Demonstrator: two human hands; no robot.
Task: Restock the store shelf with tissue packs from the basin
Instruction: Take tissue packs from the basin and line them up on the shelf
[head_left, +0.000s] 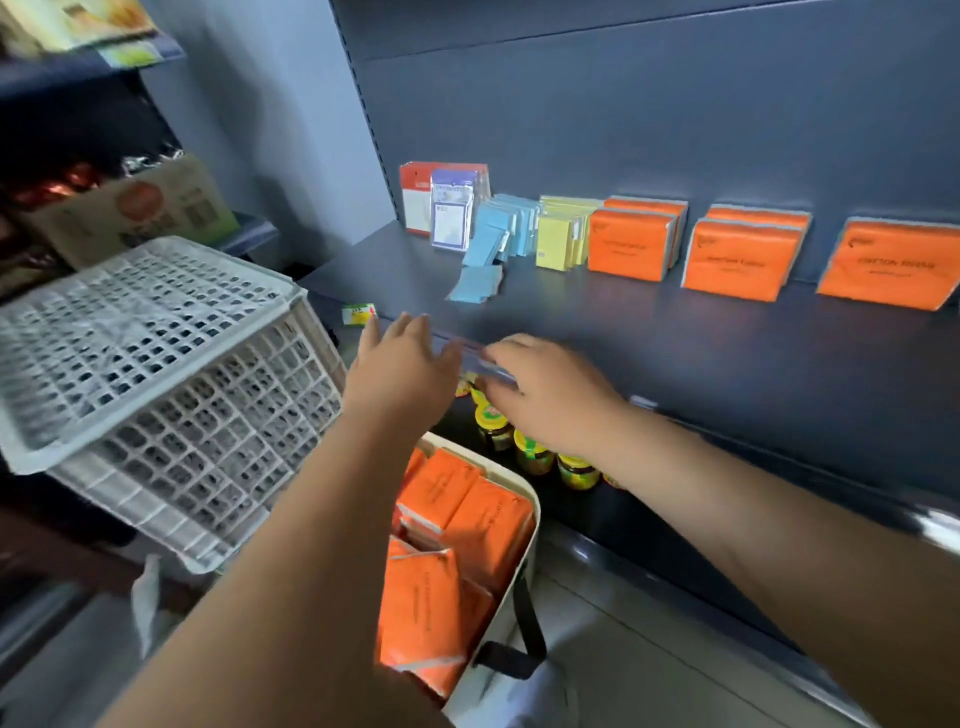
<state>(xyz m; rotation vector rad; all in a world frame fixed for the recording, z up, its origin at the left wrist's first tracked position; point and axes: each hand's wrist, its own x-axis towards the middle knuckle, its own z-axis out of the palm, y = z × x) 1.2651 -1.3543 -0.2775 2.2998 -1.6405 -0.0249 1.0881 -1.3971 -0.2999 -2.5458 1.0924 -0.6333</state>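
Note:
Orange tissue packs stand leaning against the back panel of the dark shelf (649, 332): a pair in the middle (631, 252), a pair further right (740, 260) and one at the far right (891, 270). Below me a white basin (530, 499) holds several more orange tissue packs (457, 530). My left hand (400, 369) hovers over the shelf's front edge, fingers spread, holding nothing. My right hand (545, 389) is just beside it at the shelf's front rail, fingers curled down; I see no pack in it.
Blue packets (498, 234), yellow packets (558, 241) and white-and-red card packs (441, 205) stand at the shelf's left end. A white lattice crate (156, 374) sits tilted at my left. Jars with yellow lids (535, 452) line the shelf beneath.

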